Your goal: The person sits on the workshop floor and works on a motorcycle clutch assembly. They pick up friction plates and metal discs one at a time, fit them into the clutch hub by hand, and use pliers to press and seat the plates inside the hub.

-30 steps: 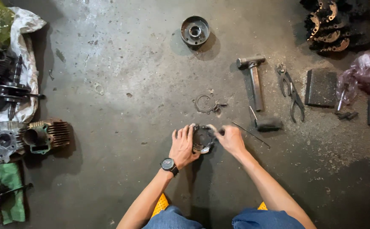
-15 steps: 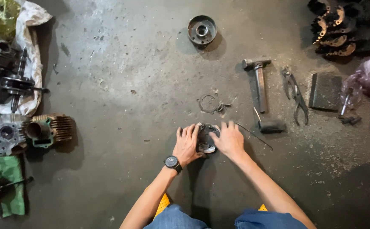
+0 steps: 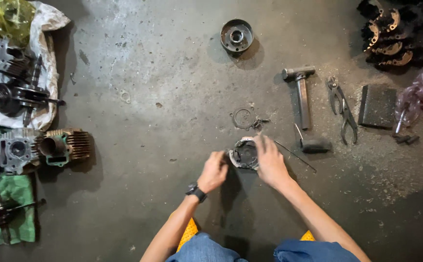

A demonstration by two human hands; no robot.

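Observation:
A round grey metal engine part (image 3: pixel 244 153) rests on the concrete floor in front of me. My right hand (image 3: pixel 269 162) grips its right edge, fingers over the rim. My left hand (image 3: pixel 214 171), with a black watch on the wrist, hovers just left of the part with its fingers curled; it is blurred and seems to hold nothing. A thin wire ring with small bits (image 3: pixel 245 118) lies just beyond the part.
A hammer (image 3: pixel 300 93), pliers (image 3: pixel 341 107), a screwdriver (image 3: pixel 311 144) and a dark block (image 3: pixel 377 106) lie to the right. A round drum (image 3: pixel 236 35) sits farther off. Engine cylinders (image 3: pixel 66 144), a crankshaft (image 3: pixel 15 94) on white cloth and a green rag (image 3: pixel 8 213) line the left.
My left hand has come off the round part and drawn back to the left. My right hand stays on the part, which now shows more fully.

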